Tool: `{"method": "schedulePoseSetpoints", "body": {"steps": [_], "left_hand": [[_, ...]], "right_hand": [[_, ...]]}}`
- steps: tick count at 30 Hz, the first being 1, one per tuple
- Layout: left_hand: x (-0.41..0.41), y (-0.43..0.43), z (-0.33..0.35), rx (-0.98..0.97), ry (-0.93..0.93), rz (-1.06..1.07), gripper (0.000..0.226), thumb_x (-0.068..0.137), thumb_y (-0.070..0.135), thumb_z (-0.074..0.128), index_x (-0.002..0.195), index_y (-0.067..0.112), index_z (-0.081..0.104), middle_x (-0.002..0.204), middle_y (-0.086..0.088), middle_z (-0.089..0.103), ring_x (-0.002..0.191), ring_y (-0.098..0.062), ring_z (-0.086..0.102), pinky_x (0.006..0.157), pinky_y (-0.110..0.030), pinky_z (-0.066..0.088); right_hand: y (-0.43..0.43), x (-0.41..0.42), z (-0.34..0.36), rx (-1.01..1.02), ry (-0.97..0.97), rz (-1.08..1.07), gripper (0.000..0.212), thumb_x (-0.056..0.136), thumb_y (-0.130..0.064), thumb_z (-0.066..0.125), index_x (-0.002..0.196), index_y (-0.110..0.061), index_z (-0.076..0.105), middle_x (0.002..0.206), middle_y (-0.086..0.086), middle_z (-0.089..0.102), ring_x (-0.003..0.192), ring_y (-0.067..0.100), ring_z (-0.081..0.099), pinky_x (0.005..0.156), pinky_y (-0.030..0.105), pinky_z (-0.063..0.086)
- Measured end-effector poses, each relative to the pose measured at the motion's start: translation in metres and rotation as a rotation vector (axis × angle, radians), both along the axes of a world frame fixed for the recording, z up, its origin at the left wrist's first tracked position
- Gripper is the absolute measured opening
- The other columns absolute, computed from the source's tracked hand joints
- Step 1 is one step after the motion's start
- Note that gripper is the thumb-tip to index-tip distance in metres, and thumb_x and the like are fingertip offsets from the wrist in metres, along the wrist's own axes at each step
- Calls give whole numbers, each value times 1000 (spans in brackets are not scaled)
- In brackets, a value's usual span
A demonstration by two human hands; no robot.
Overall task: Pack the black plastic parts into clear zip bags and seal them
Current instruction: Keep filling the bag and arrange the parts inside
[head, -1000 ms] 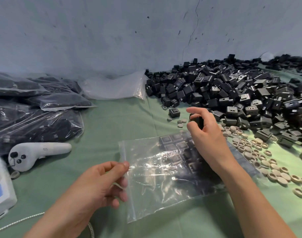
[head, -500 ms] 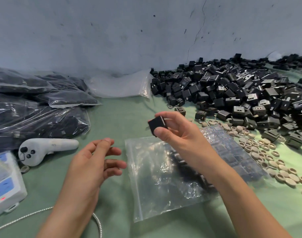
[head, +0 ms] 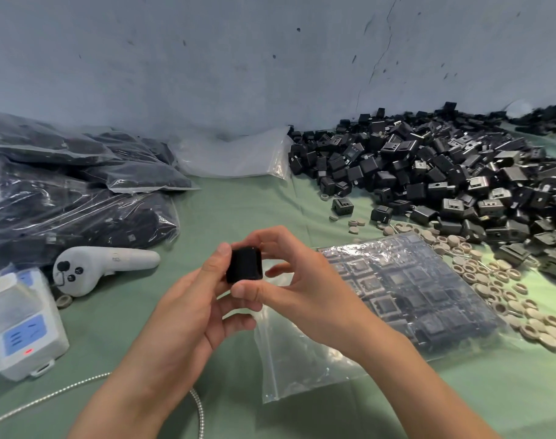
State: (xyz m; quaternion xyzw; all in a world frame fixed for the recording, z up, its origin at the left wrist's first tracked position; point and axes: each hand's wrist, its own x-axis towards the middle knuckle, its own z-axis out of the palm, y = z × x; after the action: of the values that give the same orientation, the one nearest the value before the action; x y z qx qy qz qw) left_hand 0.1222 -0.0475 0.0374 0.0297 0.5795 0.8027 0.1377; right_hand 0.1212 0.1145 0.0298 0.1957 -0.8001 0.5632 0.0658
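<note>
One black part, pinched by left hand and right hand grips

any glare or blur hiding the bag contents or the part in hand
Head view: glare streaks the clear zip bag along its far edge, but the rows inside are legible. Head view: the black part, pinched by the left hand and right hand, is sharp yet too dark for surface detail. Head view: wide-angle bending curves the wall base.
</note>
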Motion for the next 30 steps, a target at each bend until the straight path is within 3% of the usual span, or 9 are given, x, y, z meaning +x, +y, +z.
{"method": "schedulePoseSetpoints", "body": {"steps": [5, 10, 13, 16, 18, 21, 25, 28, 30], "left_hand": [[2, -5, -4, -94, -1, -29, 36, 88, 43, 57, 103, 18, 77, 106, -10, 75, 73, -19, 68, 58, -25, 57], [0, -13, -9, -174, 6, 150, 19, 88, 24, 63, 103, 14, 71, 96, -7, 77, 79, -13, 72, 67, -24, 57], [1, -22, -17, -502, 144, 187, 16, 90, 11, 68, 100, 23, 69, 94, 3, 76, 84, -6, 72, 76, -16, 54], [12, -28, -25, -940, 472, 132, 27, 86, 14, 72, 98, 36, 64, 98, 20, 69, 92, 14, 61, 77, 2, 39], [20, -25, -30, -1041, 574, 50, 30, 84, 22, 73, 102, 41, 59, 105, 28, 61, 102, 21, 49, 82, 4, 31], [27, -17, -38, -987, 551, -18, 40, 83, 31, 74, 113, 48, 53, 113, 33, 59, 113, 18, 47, 94, -3, 32], [32, -10, -44, -917, 435, -191, 68, 89, 28, 69, 141, 52, 32, 127, 29, 59, 127, 6, 48, 113, -29, 35], [31, -14, -40, -767, 352, -126, 54, 97, 20, 57, 136, 53, 38, 120, 27, 65, 115, 7, 57, 110, -30, 38], [31, -12, -36, -634, 265, -36, 43, 92, 37, 58, 132, 46, 45, 111, 21, 71, 105, 6, 63, 109, -34, 39]], "right_hand": [[4, 1, -6, 181, 35, 7, 37, 90, -35, 72, 118, -44, 50, 120, -29, 59, 119, -5, 51, 91, 20, 42], [16, 4, -4, 198, 117, -85, 39, 96, -47, 59, 133, -45, 47, 130, -28, 56, 123, -3, 51, 95, 13, 41], [32, 3, -1, 174, 146, -211, 38, 99, -43, 48, 137, -36, 48, 128, -22, 59, 120, -5, 53, 97, 13, 44], [51, 1, 0, 143, 162, -338, 36, 101, -26, 50, 137, -26, 51, 123, -16, 62, 114, -9, 54, 91, 4, 40], [63, 1, -2, 137, 156, -421, 33, 102, -19, 51, 135, -25, 53, 119, -13, 64, 112, -8, 55, 88, 2, 39], [77, 1, -5, 133, 146, -525, 32, 103, -18, 50, 133, -24, 55, 116, -12, 66, 110, -4, 58, 89, 8, 43], [86, 3, -9, 124, 138, -605, 29, 103, -18, 49, 131, -24, 56, 114, -11, 66, 108, -4, 58, 88, 10, 45], [87, 5, -11, 109, 129, -630, 29, 103, -19, 48, 130, -27, 55, 114, -12, 65, 106, -6, 57, 83, 6, 45], [87, 6, -11, 96, 127, -646, 29, 103, -20, 47, 130, -27, 54, 113, -12, 64, 105, -6, 57, 81, 8, 46]]}}
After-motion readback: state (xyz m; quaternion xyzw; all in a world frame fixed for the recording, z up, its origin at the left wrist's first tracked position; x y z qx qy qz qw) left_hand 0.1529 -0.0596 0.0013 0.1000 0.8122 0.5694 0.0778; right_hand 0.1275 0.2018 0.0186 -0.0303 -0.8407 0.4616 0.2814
